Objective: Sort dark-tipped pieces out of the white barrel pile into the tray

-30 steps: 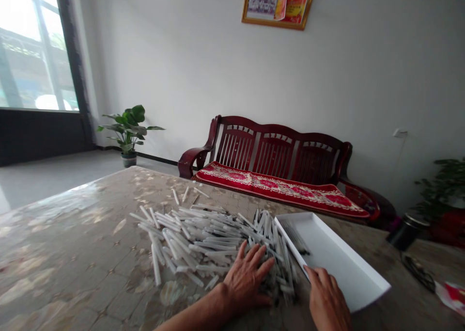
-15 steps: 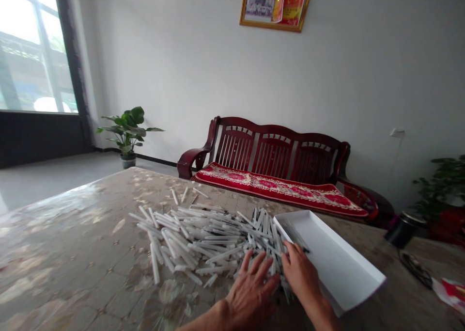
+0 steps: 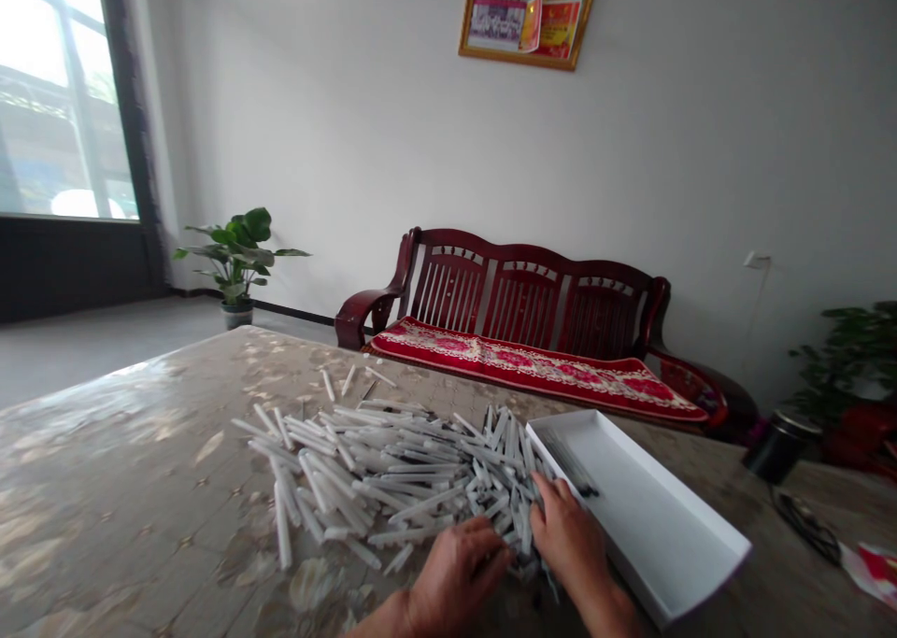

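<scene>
A big heap of white plastic sticks (image 3: pixel 378 474) lies on the patterned table (image 3: pixel 140 470). My left hand (image 3: pixel 452 577) rests at the heap's near right edge with its fingers curled onto some sticks. My right hand (image 3: pixel 567 540) sits beside it, fingers bent over the sticks close to the left wall of a white tray (image 3: pixel 673 535). A few thin dark sticks (image 3: pixel 571 465) lie in the tray's far end. What each hand grips is hidden under the fingers.
A dark red wooden bench (image 3: pixel 533 311) with a red cushion stands behind the table. A black jar (image 3: pixel 777 446) and dark scissors (image 3: pixel 805 526) lie at the table's right. Potted plants stand by the window and at far right.
My right hand moved from beside the tray's near end leftward onto the heap. My left hand's fingers went from spread flat to curled, and drew back a little.
</scene>
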